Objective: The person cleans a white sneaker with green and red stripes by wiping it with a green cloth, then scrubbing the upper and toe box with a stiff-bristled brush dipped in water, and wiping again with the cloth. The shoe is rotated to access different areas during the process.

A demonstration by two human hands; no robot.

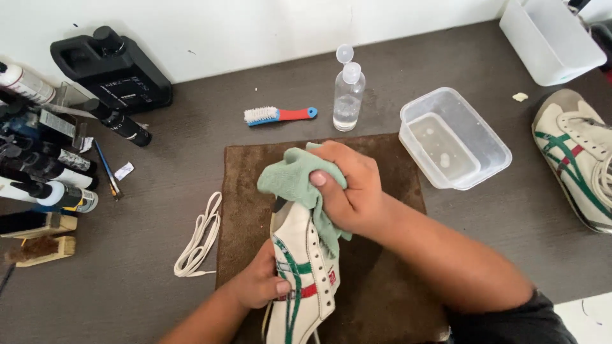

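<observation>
The right hand (349,191) gripped a green cloth (294,179) against the white sneaker (305,274) on the brown mat (382,280) near the worktop's front edge; the left hand (258,283) clasped its side. Firm bracing looked wise.

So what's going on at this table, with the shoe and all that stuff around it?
A person is rubbing a white sneaker with a green cloth. The right hand grips the cloth bunched against the toe end, while the left hand holds the shoe's side. The shoe rests on a brown mat. Its lace lies loose to the left. Behind are a small brush, a clear bottle with its cap flipped open, and a plastic tub holding a little liquid. The matching sneaker lies at the right.
</observation>
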